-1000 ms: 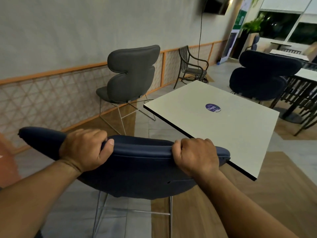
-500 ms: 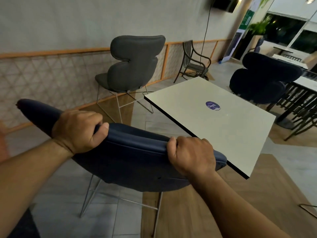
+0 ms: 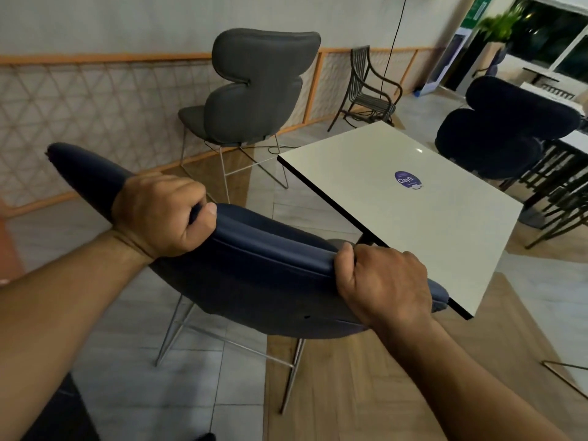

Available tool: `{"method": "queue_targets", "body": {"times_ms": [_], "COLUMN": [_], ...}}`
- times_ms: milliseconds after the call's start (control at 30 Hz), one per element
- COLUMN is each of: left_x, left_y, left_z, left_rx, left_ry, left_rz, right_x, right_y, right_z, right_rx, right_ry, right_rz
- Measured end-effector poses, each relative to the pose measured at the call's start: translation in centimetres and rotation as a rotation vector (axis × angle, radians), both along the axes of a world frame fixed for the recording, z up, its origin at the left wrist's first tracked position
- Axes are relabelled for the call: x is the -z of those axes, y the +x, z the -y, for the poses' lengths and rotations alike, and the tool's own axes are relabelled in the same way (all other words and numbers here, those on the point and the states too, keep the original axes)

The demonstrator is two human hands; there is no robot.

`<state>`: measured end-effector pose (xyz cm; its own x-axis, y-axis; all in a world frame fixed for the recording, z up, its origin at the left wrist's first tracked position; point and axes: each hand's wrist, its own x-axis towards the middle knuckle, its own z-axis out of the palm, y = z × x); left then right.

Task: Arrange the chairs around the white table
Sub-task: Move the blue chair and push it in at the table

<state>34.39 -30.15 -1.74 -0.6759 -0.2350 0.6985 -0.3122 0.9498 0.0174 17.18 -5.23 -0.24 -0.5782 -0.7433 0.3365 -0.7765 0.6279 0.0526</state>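
A navy blue chair (image 3: 254,281) with thin metal legs stands right in front of me, its back tilted, against the near edge of the white table (image 3: 445,237). My left hand (image 3: 159,214) grips the top of its backrest on the left. My right hand (image 3: 386,284) grips the same top edge on the right, close to the table's near corner. A grey chair (image 3: 254,90) stands off the table's far-left side, by the wall. Another dark blue chair (image 3: 499,128) sits at the table's far-right side. The white table carries a round purple sticker (image 3: 408,179).
A slatted metal armchair (image 3: 366,90) stands by the wall behind the table. Dark chair legs and another table (image 3: 560,186) crowd the right side. A lattice-panelled wall (image 3: 95,106) runs along the left. The floor is part tile, part wood.
The navy chair's backrest has tipped, its left end rising and its right end dropping toward the table's corner. Both hands keep their grip on it.
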Motion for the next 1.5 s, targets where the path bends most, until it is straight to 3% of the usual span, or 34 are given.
{"method": "queue_targets", "body": {"times_ms": [467, 733, 1167, 1500], "left_x": [-0.4, -0.6, -0.2, 0.2], "left_y": [-0.1, -0.4, 0.0, 0.0], "left_z": [2.1, 2.3, 2.0, 5.8], "left_rx": [0.069, 0.075, 0.074, 0.192], "left_ry": [0.119, 0.085, 0.070, -0.007], "left_rz": [0.087, 0.095, 0.086, 0.027], "right_x": [-0.4, -0.2, -0.6, -0.6], "right_y": [1.6, 1.5, 2.2, 4.2], "right_z": [2.2, 2.3, 2.3, 4.9], "right_rx": [0.102, 0.102, 0.160, 0.228], "right_ry": [-0.043, -0.122, -0.080, -0.143], "right_rz": [0.011, 0.054, 0.037, 0.033]}}
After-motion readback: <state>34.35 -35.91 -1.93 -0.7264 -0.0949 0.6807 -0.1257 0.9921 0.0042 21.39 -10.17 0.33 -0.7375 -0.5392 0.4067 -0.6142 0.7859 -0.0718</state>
